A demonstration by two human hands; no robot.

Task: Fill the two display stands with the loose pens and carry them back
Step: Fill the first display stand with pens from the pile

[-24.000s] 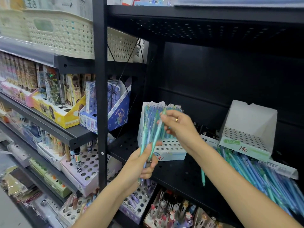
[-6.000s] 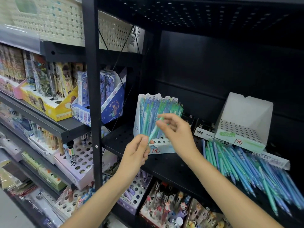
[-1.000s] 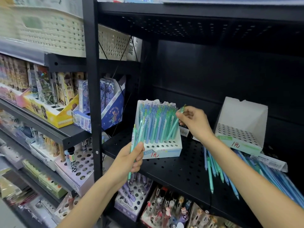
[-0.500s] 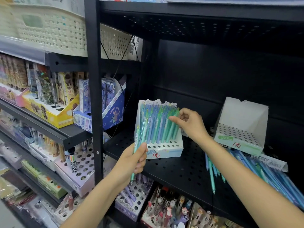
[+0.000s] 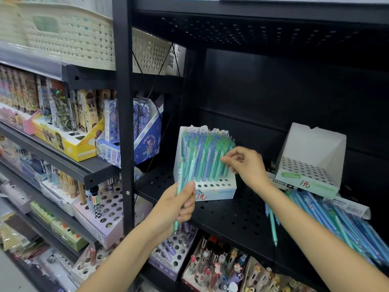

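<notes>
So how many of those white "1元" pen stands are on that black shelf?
2. The nearly full stand sits left of centre, by the right hand; the empty stand is on the right, behind the loose pens. None looks hidden.

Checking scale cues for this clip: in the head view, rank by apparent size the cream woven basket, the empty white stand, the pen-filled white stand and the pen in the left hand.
1. Cream woven plastic basket
2-3. Empty white perforated cardboard stand and pen-filled white cardboard stand: alike, unranked
4. Teal plastic pen in the left hand
</notes>
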